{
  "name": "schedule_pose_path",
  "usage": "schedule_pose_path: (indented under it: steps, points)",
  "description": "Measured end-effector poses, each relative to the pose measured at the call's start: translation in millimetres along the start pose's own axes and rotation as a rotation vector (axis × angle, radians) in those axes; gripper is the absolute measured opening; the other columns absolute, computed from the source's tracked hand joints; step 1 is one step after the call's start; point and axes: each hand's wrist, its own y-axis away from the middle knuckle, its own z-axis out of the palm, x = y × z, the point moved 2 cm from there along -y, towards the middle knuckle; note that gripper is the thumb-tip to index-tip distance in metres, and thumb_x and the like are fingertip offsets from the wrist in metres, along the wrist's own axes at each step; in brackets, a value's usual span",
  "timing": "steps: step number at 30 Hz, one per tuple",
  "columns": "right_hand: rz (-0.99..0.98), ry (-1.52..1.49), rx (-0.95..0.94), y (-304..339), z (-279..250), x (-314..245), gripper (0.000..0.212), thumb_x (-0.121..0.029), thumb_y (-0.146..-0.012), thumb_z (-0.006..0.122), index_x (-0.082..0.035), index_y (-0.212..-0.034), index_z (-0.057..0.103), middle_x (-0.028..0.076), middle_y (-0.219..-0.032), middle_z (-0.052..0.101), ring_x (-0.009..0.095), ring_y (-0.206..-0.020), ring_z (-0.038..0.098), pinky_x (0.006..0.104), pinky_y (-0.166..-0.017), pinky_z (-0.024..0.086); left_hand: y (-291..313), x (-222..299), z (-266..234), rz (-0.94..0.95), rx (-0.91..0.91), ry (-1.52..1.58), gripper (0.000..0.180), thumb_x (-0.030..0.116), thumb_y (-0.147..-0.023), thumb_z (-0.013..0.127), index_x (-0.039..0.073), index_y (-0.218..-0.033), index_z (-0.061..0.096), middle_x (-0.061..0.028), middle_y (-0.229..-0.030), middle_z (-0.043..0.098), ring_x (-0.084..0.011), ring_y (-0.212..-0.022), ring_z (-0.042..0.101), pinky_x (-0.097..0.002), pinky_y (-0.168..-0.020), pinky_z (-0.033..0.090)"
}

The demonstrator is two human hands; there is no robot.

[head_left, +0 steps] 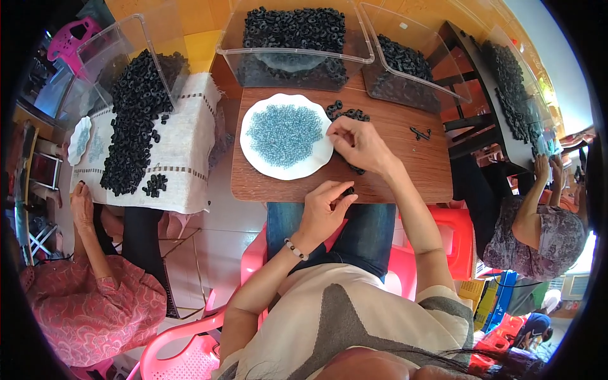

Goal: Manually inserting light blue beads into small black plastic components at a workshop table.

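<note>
My left hand (323,212), with a beaded bracelet at its wrist, is at the table's front edge. Thumb and fingers pinch a small black plastic part (349,190). My right hand (358,144) is closed in a pinch at the right rim of a white scalloped plate (251,158); anything between its fingertips is too small to make out. Tiny clear-blue beads (285,133) cover the middle of the plate. Loose black parts (345,113) lie right of the plate, partly hidden behind my right hand.
Clear bins (291,54) of black parts line the back of the brown table (405,171). A few joined black pieces (420,133) lie at its right. At left, a person in red sits by a cloth-covered table (190,139) with a black heap. Another person sits at right.
</note>
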Motion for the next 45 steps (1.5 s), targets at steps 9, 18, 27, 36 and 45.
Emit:
schedule_pose_path:
  steps: [9,18,27,36,45]
  points:
    - [-0.087,0.300,-0.036,0.2,27.2,-16.2,0.019,-0.020,-0.089,0.077,-0.003,-0.098,0.072,0.012,-0.076,0.068,0.027,-0.069,0.067,0.0394,-0.062,0.052,-0.9,2.4,1.0,0.015,-0.021,-0.031,0.028,0.011,-0.094,0.076,-0.002,-0.118,0.074,-0.0168,-0.105,0.072,-0.0254,-0.073,0.068,-0.0342,-0.066,0.055]
    - [-0.161,0.289,0.063,-3.5,37.2,-15.5,0.017,-0.016,-0.088,0.075,-0.003,-0.099,0.072,0.013,-0.077,0.067,0.029,-0.073,0.068,0.0421,-0.064,0.053,-0.9,-0.6,2.8,0.077,-0.013,-0.046,0.027,0.010,-0.093,0.075,-0.002,-0.118,0.073,-0.0176,-0.106,0.072,-0.0303,-0.077,0.070,-0.0356,-0.068,0.057]
    - [-0.190,0.329,0.043,-7.8,38.1,-11.6,0.013,-0.013,-0.089,0.072,-0.003,-0.097,0.070,0.014,-0.076,0.066,0.031,-0.069,0.067,0.0425,-0.063,0.053,-1.8,3.9,0.5,0.038,-0.033,-0.057,0.026,0.010,-0.093,0.075,-0.002,-0.116,0.073,-0.0178,-0.104,0.072,-0.0315,-0.078,0.070,-0.0376,-0.067,0.056]
    - [-0.260,0.273,0.135,-32.7,28.1,-20.2,0.018,-0.011,-0.092,0.071,-0.006,-0.109,0.074,0.017,-0.091,0.072,0.032,-0.078,0.068,0.0401,-0.071,0.056,-1.7,6.8,-0.6,0.034,-0.032,-0.087,0.026,0.012,-0.093,0.076,-0.003,-0.114,0.074,-0.0176,-0.101,0.072,-0.0321,-0.075,0.069,-0.0381,-0.068,0.056]
    - [-0.359,0.480,0.040,-65.8,43.2,-34.5,0.011,-0.013,-0.090,0.072,-0.007,-0.100,0.075,0.013,-0.092,0.072,0.034,-0.093,0.068,0.0458,-0.078,0.055,0.0,0.1,-0.8,0.005,-0.054,-0.084,0.029,0.012,-0.093,0.077,-0.002,-0.118,0.074,-0.0155,-0.102,0.072,-0.0215,-0.074,0.069,-0.0313,-0.064,0.055]
